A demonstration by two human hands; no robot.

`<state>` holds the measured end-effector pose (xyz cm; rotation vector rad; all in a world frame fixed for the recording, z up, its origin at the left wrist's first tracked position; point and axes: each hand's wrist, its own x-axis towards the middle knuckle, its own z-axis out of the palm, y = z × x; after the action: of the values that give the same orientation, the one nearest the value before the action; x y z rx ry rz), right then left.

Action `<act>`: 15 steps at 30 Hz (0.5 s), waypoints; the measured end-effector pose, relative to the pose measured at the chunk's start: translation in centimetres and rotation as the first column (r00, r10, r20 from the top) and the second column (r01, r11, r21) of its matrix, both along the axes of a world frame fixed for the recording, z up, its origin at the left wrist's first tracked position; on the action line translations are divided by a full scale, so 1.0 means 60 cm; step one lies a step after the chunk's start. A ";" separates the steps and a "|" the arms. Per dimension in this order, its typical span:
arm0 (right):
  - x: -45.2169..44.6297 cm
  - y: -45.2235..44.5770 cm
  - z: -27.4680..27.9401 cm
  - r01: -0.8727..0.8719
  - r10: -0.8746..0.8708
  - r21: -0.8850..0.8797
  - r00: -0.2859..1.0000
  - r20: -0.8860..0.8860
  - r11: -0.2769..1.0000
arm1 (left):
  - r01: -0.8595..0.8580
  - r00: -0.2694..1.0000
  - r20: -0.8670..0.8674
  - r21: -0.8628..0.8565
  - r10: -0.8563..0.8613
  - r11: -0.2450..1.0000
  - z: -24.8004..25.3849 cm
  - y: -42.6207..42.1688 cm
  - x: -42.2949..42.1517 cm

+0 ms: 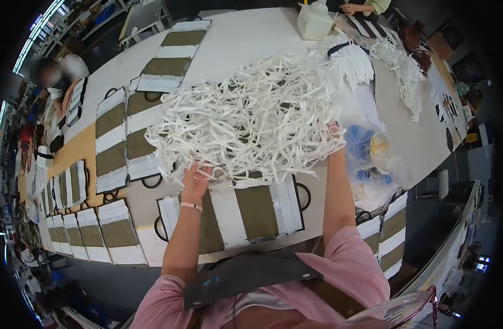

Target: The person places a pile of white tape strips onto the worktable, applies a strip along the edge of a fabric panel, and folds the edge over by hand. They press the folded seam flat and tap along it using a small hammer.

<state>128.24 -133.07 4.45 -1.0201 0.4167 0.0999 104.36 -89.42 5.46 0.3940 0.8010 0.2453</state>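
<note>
A large tangled heap of thin white fabric strips [251, 118] spreads across the middle of the table in front of me. At its near left edge, my left hand [196, 178] has its fingers in the strips, partly covered by them. My right hand [335, 134] grips the heap's right edge, most of its fingers hidden among the strips. Just below the heap, between my forearms, lies a green-and-white striped fabric panel [257, 214] with black loop handles.
More striped panels [110, 140] lie to the left and at the far left. On the right are a clear plastic bag with blue and yellow items [369, 145] and a bundle of white strips [353, 66]. A white container [314, 22] stands at the back. Other people work at the table's far edges.
</note>
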 end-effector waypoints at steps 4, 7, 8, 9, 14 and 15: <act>-0.002 -0.032 0.040 -0.004 0.004 -0.021 0.999 0.042 1.000 | 0.024 0.979 0.201 -0.028 -0.018 0.999 0.014 0.021 0.001; -0.021 -0.053 0.052 0.002 -0.001 -0.022 0.999 0.045 1.000 | 0.048 0.991 0.128 -0.064 -0.039 0.997 -0.011 0.001 0.001; -0.029 -0.057 0.051 0.005 -0.004 -0.027 0.999 0.039 1.000 | 0.048 0.997 0.058 -0.065 -0.044 0.997 -0.020 -0.024 -0.002; -0.039 -0.061 0.046 0.006 -0.005 -0.030 1.000 0.031 1.000 | -0.045 0.993 -0.114 -0.105 0.033 0.993 -0.018 -0.060 -0.004; -0.068 -0.075 0.032 0.017 -0.017 -0.040 1.000 -0.002 0.999 | 0.014 0.996 -0.086 -0.125 -0.025 0.992 -0.036 -0.108 -0.041; -0.073 -0.078 0.034 0.013 -0.013 -0.050 1.000 -0.005 0.999 | 0.013 0.997 -0.072 -0.117 -0.022 0.993 -0.032 -0.100 -0.042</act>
<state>123.84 -137.76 6.47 -1.0662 0.4322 0.0808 101.83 -95.41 3.54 0.3015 0.8787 0.1676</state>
